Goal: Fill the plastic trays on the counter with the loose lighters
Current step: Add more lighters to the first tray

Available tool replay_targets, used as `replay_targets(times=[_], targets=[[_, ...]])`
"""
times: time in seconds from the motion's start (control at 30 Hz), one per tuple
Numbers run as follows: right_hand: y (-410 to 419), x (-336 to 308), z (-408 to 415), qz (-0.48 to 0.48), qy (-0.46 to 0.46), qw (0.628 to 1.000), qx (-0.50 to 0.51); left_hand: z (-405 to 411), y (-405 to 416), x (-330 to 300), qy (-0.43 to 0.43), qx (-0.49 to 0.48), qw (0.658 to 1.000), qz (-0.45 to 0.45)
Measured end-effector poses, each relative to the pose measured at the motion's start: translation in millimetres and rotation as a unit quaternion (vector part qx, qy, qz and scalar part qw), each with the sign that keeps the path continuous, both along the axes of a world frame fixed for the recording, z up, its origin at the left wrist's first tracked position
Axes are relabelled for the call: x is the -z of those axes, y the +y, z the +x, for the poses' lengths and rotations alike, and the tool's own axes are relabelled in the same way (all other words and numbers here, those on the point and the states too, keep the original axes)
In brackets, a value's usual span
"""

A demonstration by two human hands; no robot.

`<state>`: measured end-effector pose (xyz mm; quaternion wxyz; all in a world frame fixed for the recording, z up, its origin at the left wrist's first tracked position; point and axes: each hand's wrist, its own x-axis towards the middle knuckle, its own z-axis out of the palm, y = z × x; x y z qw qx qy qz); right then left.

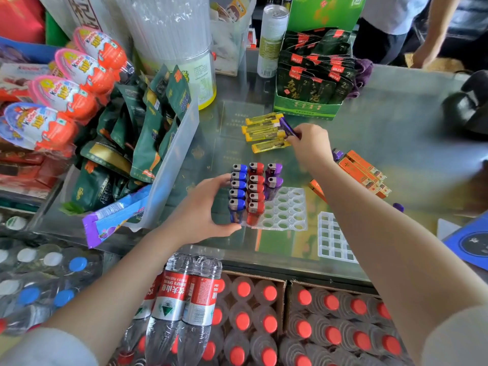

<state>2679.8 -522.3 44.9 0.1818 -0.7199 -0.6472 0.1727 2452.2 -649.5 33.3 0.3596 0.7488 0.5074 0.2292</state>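
The clear plastic tray (286,210) sits mid-table, its left columns filled with upright blue lighters (238,192), red lighters (255,191) and two purple lighters (273,180); the right cells stand open. My left hand (203,210) curls its fingers around the tray's left edge, thumb at the near corner. My right hand (309,143) pinches a loose purple lighter (288,128) beside the yellow lighters (265,132) lying flat beyond. Orange lighters (363,170) lie to the right. A second tray (333,240) rests near the table (396,133) edge.

Kinder Joy eggs (79,67), green snack box (306,109), tall can (272,40), red-capped bottles (317,328)
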Motion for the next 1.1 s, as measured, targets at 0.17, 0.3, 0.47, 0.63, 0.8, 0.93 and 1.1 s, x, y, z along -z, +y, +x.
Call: replay_targets(times=[0.17, 0.3, 0.47, 0.63, 0.8, 0.93, 1.1], targets=[[-21.2, -14.8, 11.7, -0.013, 0.007, 1.0, 0.006, -1.1, 0.8, 4.1, -0.002, 0.001, 1.0, 0.001], [-70.4, -29.5, 16.3, 0.005, 0.247, 0.969, -0.004, -1.0, 0.2, 5.0, 0.004, -0.005, 1.0, 0.006], [-124.1, -44.0, 24.6, 0.015, 0.269, 0.962, -0.044, -0.8, -0.1, 7.0, 0.002, -0.006, 1.0, 0.003], [-157.0, -36.2, 14.9, 0.069, 0.329, 0.942, -0.014, 3.8, -9.9, 0.5, -0.019, -0.036, 0.999, 0.019], [-164.1, -25.2, -0.4, 0.09, 0.325, 0.941, -0.025, 1.9, -14.6, 1.5, -0.02, -0.043, 0.999, 0.02], [-157.7, -26.6, -8.9, 0.133, 0.193, 0.967, -0.097, 1.2, -14.9, 1.7, -0.022, -0.035, 0.999, 0.025], [-151.9, -30.4, -10.3, 0.146, 0.107, 0.972, -0.151, -0.8, -12.4, 4.6, -0.02, -0.028, 0.999, 0.022]])
